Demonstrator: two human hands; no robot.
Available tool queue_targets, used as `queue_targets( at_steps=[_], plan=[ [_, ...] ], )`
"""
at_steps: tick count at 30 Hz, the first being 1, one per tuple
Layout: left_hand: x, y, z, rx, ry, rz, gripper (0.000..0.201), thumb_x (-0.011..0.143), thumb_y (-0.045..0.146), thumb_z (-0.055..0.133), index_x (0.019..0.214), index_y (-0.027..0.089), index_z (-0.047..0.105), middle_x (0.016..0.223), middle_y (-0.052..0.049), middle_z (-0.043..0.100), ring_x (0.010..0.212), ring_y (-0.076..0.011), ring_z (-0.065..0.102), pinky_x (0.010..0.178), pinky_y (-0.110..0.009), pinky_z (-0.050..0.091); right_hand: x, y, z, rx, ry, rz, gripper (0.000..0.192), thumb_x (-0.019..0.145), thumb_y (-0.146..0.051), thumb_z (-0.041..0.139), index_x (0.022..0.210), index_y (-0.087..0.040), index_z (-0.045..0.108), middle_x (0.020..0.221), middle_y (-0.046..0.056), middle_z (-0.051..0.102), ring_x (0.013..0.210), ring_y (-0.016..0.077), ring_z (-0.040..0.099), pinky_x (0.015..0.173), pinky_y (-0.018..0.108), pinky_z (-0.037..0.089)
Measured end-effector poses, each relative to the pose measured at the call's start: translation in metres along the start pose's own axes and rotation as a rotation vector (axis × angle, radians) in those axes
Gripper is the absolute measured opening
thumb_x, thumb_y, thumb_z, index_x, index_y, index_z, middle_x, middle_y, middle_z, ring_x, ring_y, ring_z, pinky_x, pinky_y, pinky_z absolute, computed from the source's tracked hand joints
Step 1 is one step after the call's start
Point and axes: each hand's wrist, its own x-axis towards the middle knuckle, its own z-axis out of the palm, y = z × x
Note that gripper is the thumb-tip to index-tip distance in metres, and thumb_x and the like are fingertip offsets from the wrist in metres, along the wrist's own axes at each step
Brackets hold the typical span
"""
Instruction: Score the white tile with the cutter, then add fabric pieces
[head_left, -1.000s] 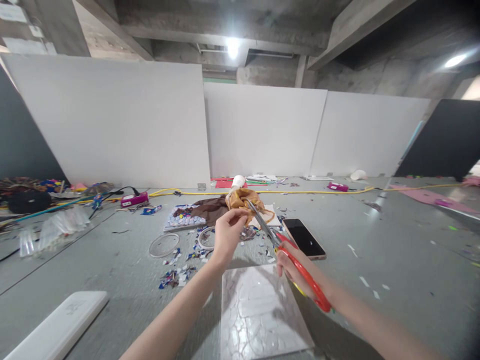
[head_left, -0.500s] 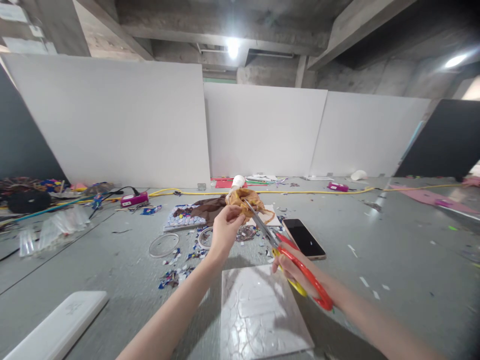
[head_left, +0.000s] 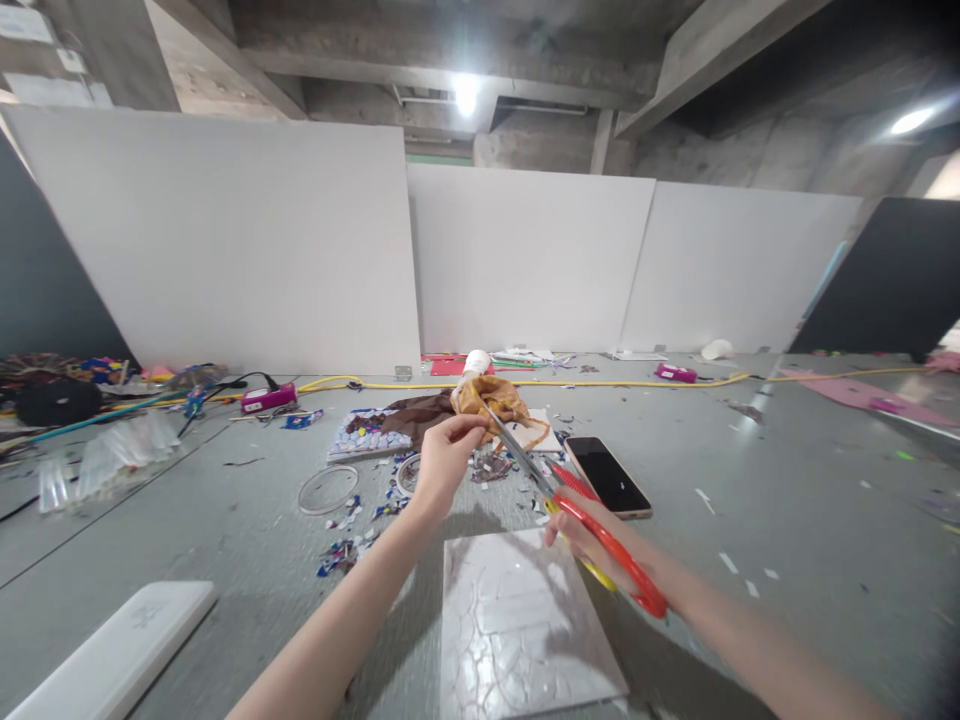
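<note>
My right hand (head_left: 585,530) grips a pair of scissors (head_left: 532,468) with red and yellow handles. Their blades reach up and left to a crumpled mustard-yellow cloth (head_left: 502,400). At the near left edge of this cloth, my left hand (head_left: 450,450) pinches with thumb and fingertips together; whatever it holds there is too small to make out. Brown cloth (head_left: 416,415) lies to the left, partly over a pebble-patterned board (head_left: 360,437). Below my hands rests a white board (head_left: 525,620) with raised outlines.
A phone (head_left: 607,475) lies right of the scissors. Two tape rings, one clearly a thin white ring (head_left: 328,490), and scattered scraps (head_left: 345,555) are on the left. A white power bank (head_left: 120,650) sits at front left. A yellow cable (head_left: 600,384) runs along the back before white panels (head_left: 525,260).
My left hand has shifted slightly down and left, its fingers pinched closer together. The scissors' blades look closer together and have moved slightly left at the cloth.
</note>
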Motion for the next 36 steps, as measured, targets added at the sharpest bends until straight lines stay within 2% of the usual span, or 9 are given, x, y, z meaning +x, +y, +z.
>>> queue_targets(
  at_steps=[10,16,21,26,33,36],
  plan=[
    [-0.001,-0.001,-0.002,0.012,-0.044,0.006,0.016,0.060,0.026,0.070,0.072,0.015,0.070,0.071,-0.004,0.069,0.071,-0.0196,0.062,0.069,-0.028,0.045,0.002,0.001,0.002,-0.013,-0.035,-0.024,0.057,0.079,-0.071,0.025,0.065,-0.021,0.049,0.052,-0.003,0.036,0.046,0.0124,0.040,0.043,0.025,0.035],
    [0.000,0.000,-0.002,0.016,-0.064,-0.006,0.017,0.059,0.025,0.070,0.073,0.014,0.070,0.073,-0.005,0.070,0.073,-0.0204,0.063,0.070,-0.029,0.045,0.002,-0.002,0.002,-0.010,-0.040,0.023,0.060,0.075,-0.077,0.023,0.061,-0.022,0.044,0.056,-0.003,0.037,0.046,0.0117,0.039,0.045,0.027,0.037],
    [0.001,-0.001,-0.003,0.015,-0.062,-0.016,0.018,0.058,0.025,0.070,0.072,0.015,0.070,0.072,-0.005,0.070,0.072,-0.0204,0.063,0.069,-0.028,0.045,0.004,0.003,0.003,-0.061,-0.039,0.022,0.056,0.080,-0.071,0.024,0.060,-0.022,0.041,0.053,-0.003,0.041,0.045,0.0121,0.040,0.044,0.027,0.034],
    [0.001,-0.001,-0.004,0.022,-0.061,-0.022,0.018,0.057,0.025,0.070,0.072,0.015,0.070,0.072,-0.004,0.069,0.069,-0.0193,0.062,0.066,-0.027,0.044,0.005,0.004,0.003,-0.047,-0.044,0.030,0.051,0.083,-0.067,0.024,0.061,-0.023,0.040,0.052,-0.002,0.042,0.043,0.0126,0.040,0.042,0.027,0.031],
    [0.001,0.001,-0.004,0.039,-0.063,-0.017,0.019,0.058,0.026,0.071,0.073,0.015,0.070,0.071,-0.004,0.069,0.068,-0.0186,0.061,0.064,-0.026,0.042,0.005,0.003,0.001,-0.092,-0.038,0.003,0.050,0.084,-0.064,0.025,0.060,-0.022,0.039,0.049,-0.003,0.042,0.044,0.0126,0.042,0.045,0.027,0.035],
    [0.001,0.000,-0.005,0.037,-0.059,-0.019,0.018,0.058,0.027,0.070,0.071,0.015,0.069,0.069,-0.004,0.068,0.067,-0.0182,0.061,0.063,-0.025,0.042,0.007,0.009,0.002,-0.091,-0.018,0.011,0.046,0.084,-0.063,0.028,0.065,-0.023,0.038,0.050,-0.003,0.045,0.043,0.0129,0.043,0.044,0.027,0.035]
  ],
)
